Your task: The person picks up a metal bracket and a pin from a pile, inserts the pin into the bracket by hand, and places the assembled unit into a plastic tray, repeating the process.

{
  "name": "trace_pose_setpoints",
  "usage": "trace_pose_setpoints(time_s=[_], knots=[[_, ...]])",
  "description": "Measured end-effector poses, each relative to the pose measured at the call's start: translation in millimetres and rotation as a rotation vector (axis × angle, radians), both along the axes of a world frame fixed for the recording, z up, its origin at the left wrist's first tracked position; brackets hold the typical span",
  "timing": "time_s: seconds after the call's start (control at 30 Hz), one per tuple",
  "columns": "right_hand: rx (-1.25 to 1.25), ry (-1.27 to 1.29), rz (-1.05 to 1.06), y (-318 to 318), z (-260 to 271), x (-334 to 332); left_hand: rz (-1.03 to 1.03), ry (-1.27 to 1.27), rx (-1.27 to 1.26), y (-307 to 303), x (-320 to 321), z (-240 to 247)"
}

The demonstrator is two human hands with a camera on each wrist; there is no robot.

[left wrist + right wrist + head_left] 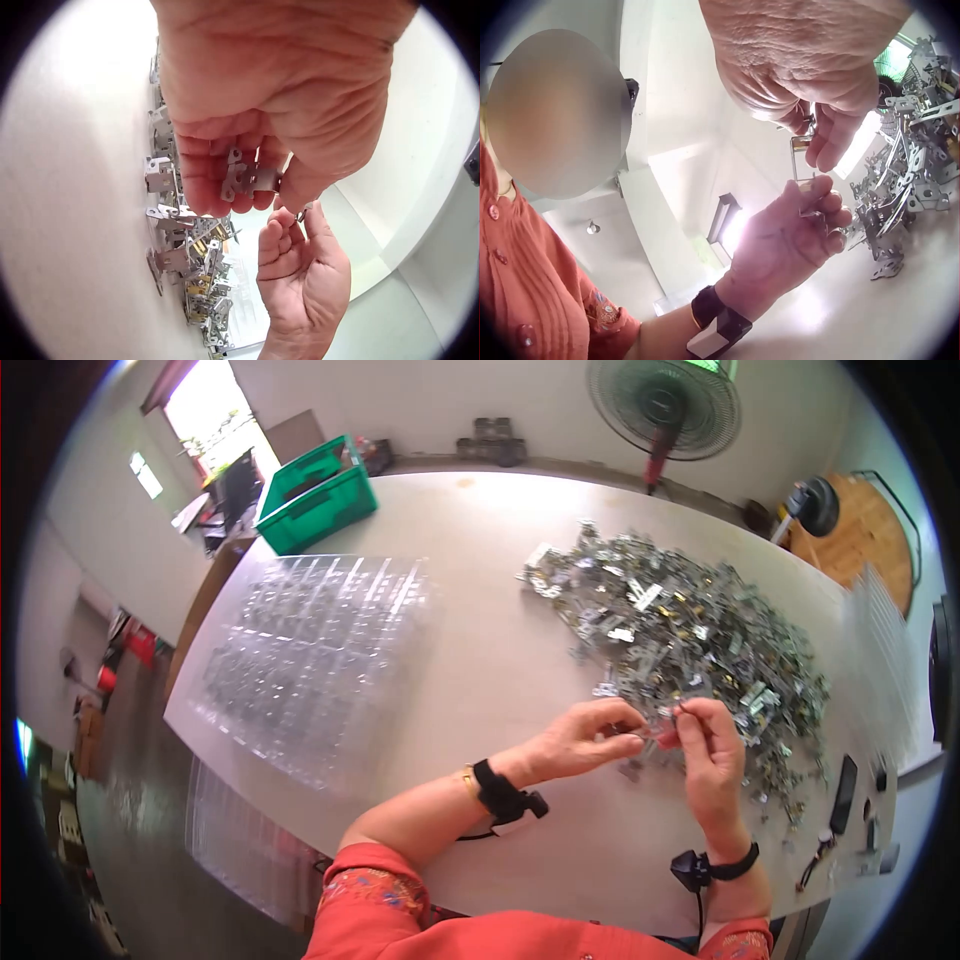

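Note:
The left hand [588, 740] curls its fingers round a small metal bracket [262, 180], which lies against the fingers with the thumb on its end. Close beside it, the right hand [714, 762] pinches a small metal piece [303, 215] between thumb and fingertips. In the right wrist view a thin metal frame [801, 154] spans between the two hands; whether the parts are joined cannot be told. Just beyond the hands lies a heap of loose metal brackets [690, 620] on the table [470, 590].
Clear plastic trays [310, 650] lie on the left of the table, with a green crate [320, 505] behind them. More clear trays [875, 660] stand at the right edge, near a black object [844, 795]. A fan [662, 405] stands beyond the table.

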State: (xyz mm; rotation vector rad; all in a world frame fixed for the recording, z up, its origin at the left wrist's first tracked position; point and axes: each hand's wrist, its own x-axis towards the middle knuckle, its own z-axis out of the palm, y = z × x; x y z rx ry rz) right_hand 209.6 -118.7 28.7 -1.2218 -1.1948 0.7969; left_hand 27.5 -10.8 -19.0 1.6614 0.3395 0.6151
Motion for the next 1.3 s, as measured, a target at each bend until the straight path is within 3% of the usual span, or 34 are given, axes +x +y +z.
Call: trace_pose_setpoints(time_s=[0.47,0.53,0.6,0.67,0.7,0.77,0.8,0.9,1.0,1.13,1.3], knots=[[-0.056,-0.075,-0.073,0.9,3.1,-3.1,0.154,-0.094,0.109,-2.6,6.1,-0.6],[0.122,-0.189,-0.196,3.9,1.4,-2.7,0.199,-0.044,0.088,-0.8,6.7,-4.3],[0.12,-0.181,-0.198,-1.0,10.8,-3.0,0.217,-0.061,0.041,2.1,7.7,-7.5],[-0.014,0.075,0.072,-8.5,24.1,-5.5,0.234,-0.077,-0.003,5.1,8.4,-9.6],[-0.011,0.077,0.076,-11.0,27.1,-6.9,0.251,-0.108,-0.025,6.6,8.4,-9.5],[-0.267,0.027,0.404,-16.3,30.1,-10.0,0.271,-0.136,-0.042,9.4,9.3,-9.2],[-0.264,0.029,0.407,-18.6,27.7,-13.6,0.283,-0.141,-0.068,10.7,9.8,-7.1],[-0.549,-0.001,0.768,-20.7,13.1,-21.6,0.312,-0.134,-0.097,12.5,10.0,-0.2],[-0.619,-0.099,0.965,-19.7,-0.3,-25.0,0.334,-0.13,-0.086,11.4,7.5,11.4],[-0.661,-0.039,1.104,-17.9,-13.9,-26.1,0.366,-0.13,-0.07,9.3,-3.3,32.6],[-0.641,-0.084,1.105,-16.2,-38.8,-25.9,0.493,-0.113,0.002,0.0,-43.3,68.1]])
